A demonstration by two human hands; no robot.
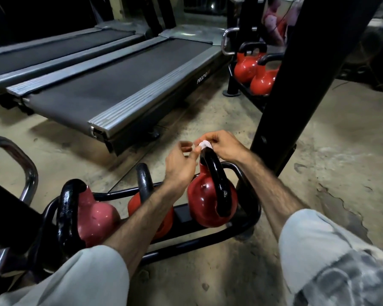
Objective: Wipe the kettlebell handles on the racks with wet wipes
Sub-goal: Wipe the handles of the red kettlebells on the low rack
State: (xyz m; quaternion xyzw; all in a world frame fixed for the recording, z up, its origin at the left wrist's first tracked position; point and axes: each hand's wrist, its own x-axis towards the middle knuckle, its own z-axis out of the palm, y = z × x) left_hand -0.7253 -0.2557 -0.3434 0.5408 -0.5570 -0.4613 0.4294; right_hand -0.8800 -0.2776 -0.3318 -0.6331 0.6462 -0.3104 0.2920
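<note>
At 8 o'clock a pink kettlebell [97, 219] is seen on the low black rack [208, 238], its black handle [68, 208] arched upright with the loop's long axis running roughly from 6 toward 12 o'clock. Just beside it, toward the centre, a red kettlebell [166, 221] is partly hidden by the left forearm; its handle [144, 180] stands upright as well. The left hand [181, 164] is held above the rack with fingers loosely spread and curled, and nothing is clearly gripped by it. Just to its right, a white wet wipe [204, 144] is pinched by the right hand [222, 145] and pressed on the crown of the handle [215, 173] of the rightmost red kettlebell [205, 202], which is seated at the rack's right end; this handle rises upright, its loop seen nearly edge-on.

The rack is set on a worn, stained concrete floor [318, 133]. Two treadmills [111, 85] are laid side by side from 9 to 12 o'clock. A black upright post [281, 89] is stood at 1 o'clock, and behind it two more red kettlebells [252, 71] are kept on a second rack. The room is dimly lit.
</note>
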